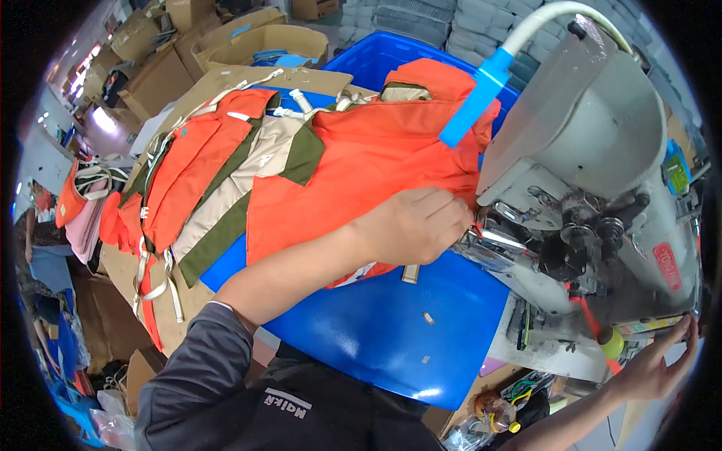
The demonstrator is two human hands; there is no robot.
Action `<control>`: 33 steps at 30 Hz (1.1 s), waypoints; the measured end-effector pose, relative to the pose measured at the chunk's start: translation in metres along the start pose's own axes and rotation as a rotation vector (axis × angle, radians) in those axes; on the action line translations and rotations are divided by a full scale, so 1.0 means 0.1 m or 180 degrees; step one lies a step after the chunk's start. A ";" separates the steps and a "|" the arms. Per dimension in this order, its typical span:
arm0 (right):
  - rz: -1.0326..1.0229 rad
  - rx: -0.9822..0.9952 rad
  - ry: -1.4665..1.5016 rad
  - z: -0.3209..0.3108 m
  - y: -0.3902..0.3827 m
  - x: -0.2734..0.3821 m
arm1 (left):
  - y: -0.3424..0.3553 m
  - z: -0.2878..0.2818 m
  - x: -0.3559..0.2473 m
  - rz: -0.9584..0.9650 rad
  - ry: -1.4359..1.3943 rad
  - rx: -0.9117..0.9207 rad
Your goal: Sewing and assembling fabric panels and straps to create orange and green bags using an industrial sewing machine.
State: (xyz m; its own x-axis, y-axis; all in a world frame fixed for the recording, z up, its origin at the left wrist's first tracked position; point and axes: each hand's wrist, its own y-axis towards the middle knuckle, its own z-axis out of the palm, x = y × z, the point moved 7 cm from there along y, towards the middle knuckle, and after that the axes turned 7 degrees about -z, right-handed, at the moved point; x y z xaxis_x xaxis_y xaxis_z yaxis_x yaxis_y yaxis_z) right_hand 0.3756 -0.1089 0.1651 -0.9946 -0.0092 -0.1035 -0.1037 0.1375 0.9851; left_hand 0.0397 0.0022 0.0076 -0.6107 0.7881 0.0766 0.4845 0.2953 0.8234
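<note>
An orange backpack (361, 158) with beige and dark green panels and pale straps lies spread over the work surface. Its right part reaches the working end of a grey sewing machine (609, 128). My left hand (421, 225) is closed, fingers pinched on the orange fabric beside the machine's metal parts; the exact grip is partly hidden. At the lower right, my right hand (658, 368) is held at the machine's near edge with fingers stretched apart and nothing visible in it. A red strip (589, 319) runs down the machine near a yellow-green round piece (613, 343).
Under the backpack is a glossy blue sheet (376, 338) with small scraps. Behind stands a blue bin (383, 52). A pale flexible tube (556, 11) with a blue end arches beside the machine. Cardboard boxes (162, 79) crowd the back left; a bottle (496, 412) stands low right.
</note>
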 end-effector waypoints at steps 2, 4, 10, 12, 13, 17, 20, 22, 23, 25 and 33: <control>-0.0168 0.0011 -0.0218 -0.01 0.02 0.08 | -0.01 0.05 0.05 -0.0039 -0.0030 0.0115; 0.0019 0.0068 -0.0091 -0.02 -0.02 0.15 | -0.03 0.06 0.05 -0.0050 -0.0029 0.0099; -0.0237 0.0230 -0.0276 0.03 -0.61 0.50 | 0.00 0.07 0.04 -0.0047 0.0055 0.0097; -0.0467 0.0514 -0.0313 0.04 -0.68 0.56 | -0.01 0.05 0.01 -0.0028 0.0052 0.0070; -0.0474 0.0509 -0.0330 -0.02 -0.55 0.52 | -0.01 0.03 -0.03 0.0030 0.0123 0.0065; 0.0676 0.0857 0.0556 -0.13 0.07 0.59 | -0.01 0.01 -0.04 -0.0007 0.0158 0.0000; -0.0129 0.0381 0.0788 -0.34 0.20 1.11 | -0.08 0.04 0.03 -0.0300 0.0078 0.0234; 0.0042 0.1012 0.0795 -0.39 -0.10 1.44 | -0.12 0.04 0.01 -0.0404 0.0027 0.0106; -0.0426 0.0422 0.1615 -0.43 -0.03 1.64 | -0.09 -0.01 -0.04 -0.0430 -0.0058 -0.0005; -0.0622 0.1606 0.1745 -0.21 -0.17 1.84 | -0.28 0.05 -0.05 -0.0594 0.0362 0.0587; 0.0997 0.2186 0.3300 0.12 -0.82 1.66 | -1.56 -0.26 0.03 -0.2378 0.0471 0.1918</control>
State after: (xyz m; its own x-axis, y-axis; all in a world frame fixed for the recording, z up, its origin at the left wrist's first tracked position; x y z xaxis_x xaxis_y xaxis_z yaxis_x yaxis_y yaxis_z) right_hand 0.2189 -0.1100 0.0655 -0.5469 -0.6047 0.5790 -0.1499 0.7511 0.6429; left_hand -0.0538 -0.0557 -0.1063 -0.9438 0.2214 -0.2453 0.1542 0.9517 0.2656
